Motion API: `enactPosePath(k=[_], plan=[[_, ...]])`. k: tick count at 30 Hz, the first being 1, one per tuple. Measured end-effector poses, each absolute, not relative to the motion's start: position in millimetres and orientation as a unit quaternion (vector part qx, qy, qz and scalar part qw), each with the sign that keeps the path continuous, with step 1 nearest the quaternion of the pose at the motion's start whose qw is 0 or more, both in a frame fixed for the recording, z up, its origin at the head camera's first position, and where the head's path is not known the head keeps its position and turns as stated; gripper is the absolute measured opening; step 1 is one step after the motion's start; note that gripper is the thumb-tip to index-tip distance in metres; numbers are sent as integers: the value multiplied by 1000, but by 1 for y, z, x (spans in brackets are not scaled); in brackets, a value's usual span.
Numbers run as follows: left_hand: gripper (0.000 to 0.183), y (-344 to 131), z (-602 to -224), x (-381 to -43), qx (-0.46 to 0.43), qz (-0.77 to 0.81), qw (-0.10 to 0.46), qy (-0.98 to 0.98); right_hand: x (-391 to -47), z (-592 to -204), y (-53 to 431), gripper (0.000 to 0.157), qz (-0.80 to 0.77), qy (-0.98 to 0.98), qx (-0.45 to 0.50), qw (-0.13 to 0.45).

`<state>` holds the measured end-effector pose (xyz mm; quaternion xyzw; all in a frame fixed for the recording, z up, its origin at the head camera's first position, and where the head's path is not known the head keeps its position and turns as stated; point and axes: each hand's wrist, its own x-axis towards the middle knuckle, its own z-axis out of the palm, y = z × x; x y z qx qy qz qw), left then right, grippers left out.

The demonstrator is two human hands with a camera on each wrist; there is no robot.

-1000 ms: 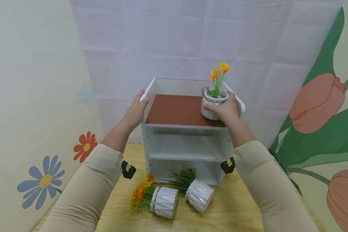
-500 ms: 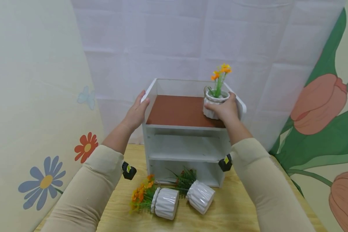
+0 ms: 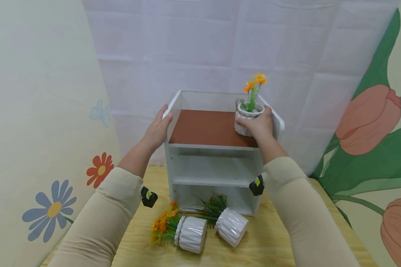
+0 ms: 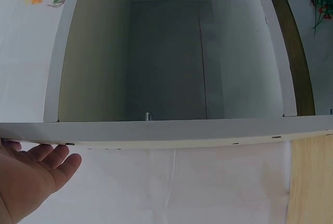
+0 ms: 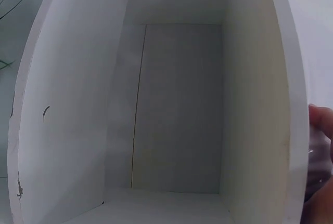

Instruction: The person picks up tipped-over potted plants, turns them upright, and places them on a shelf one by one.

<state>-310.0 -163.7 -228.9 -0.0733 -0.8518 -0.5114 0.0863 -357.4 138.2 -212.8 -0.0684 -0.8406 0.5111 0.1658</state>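
My right hand [image 3: 261,124] grips a white ribbed flowerpot [image 3: 242,126] with orange and yellow artificial flowers [image 3: 255,82]. The pot stands upright at the right end of the brown top [image 3: 204,128] of a small white shelf unit [image 3: 212,182], close to its right side wall. Against the outside of the left side wall rests my left hand [image 3: 155,130], its fingers extended. In the left wrist view those fingers [image 4: 65,169] lie along the panel. Only part of the right hand [image 5: 323,125] shows at the edge of the right wrist view, beyond the shelf board.
Two more white pots lie on their sides on the wooden table [image 3: 264,244] before the unit. The left pot [image 3: 191,234] has orange flowers [image 3: 163,222]; the right pot [image 3: 232,226] has dark greenery with red bits [image 3: 216,204]. White cloth [image 3: 214,44] hangs behind.
The right hand has shifted the held pot slightly to the right along the top, and the right forearm has swung a little inward. The left hand stays against the side wall.
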Motion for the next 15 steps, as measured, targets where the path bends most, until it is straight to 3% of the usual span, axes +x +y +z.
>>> enactPosePath(k=[15], plan=[[62,-163,-229,-311,-77,-504,93,-855,-362,-215,136,113,531,-826,-77,173]])
